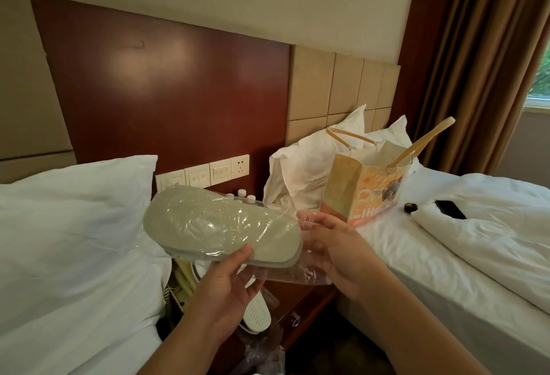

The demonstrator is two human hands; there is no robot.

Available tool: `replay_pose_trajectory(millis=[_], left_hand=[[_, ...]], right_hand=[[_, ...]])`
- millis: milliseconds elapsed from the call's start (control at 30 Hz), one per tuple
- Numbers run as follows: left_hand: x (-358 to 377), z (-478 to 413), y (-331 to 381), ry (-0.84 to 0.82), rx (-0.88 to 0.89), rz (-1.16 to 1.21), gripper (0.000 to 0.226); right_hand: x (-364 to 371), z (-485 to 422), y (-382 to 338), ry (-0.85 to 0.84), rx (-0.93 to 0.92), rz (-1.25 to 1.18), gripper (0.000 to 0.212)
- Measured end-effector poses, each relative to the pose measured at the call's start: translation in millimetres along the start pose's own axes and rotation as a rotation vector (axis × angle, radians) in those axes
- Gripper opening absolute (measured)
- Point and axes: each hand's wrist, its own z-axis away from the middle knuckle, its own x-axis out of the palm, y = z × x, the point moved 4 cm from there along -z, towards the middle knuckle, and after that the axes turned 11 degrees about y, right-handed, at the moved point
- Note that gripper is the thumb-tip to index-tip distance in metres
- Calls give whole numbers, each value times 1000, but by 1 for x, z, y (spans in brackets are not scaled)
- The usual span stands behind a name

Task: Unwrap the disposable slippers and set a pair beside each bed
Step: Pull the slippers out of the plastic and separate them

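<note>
Slippers (220,228) in plastic wrap (297,275) are held over the nightstand (300,312), long axis left to right, gripped by the left hand (226,285); its loose end is pinched by the right hand (333,249).

text: paper bag (361,193), standing on the bed (446,258) | where: orange printed face, lower edge | content: large white characters, partly hidden, possibly stylised lettering, not legible at this angle | smaller dark print higher up: too blurred to read | nothing else readable
</note>
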Motion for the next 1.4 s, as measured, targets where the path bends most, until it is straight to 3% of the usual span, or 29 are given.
replay_pose_trajectory(millis=[33,133,200,333,467,533,800,1100,1233,1300,1400], left_hand=[[0,0,0,-10,5,-19,35],[1,0,-1,-8,16,-68,37],[3,1,-1,-16,22,-117,38],[10,4,-3,-48,9,-196,65],[2,-1,9,137,24,35,56],[-5,-4,19,209,78,113,50],[-27,-10,48,324,148,192,58],[-26,-13,70,230,245,143,47],[-19,-8,80,197,304,147,49],[-13,-4,71,231,281,93,59],[-1,2,38,234,154,-14,63]], right_hand=[[-2,-1,0,-17,19,-15,22],[-5,0,5,-30,110,0,47],[-1,2,9,-75,144,30,50],[8,9,13,-230,115,67,50],[1,6,14,-117,114,77,36],[-3,6,13,-103,125,78,40],[-14,10,9,-111,149,179,45],[-15,14,-1,-99,171,410,61],[-10,14,-7,-61,124,374,55],[-9,13,-8,-48,97,325,44],[-5,14,-7,-27,73,304,44]])
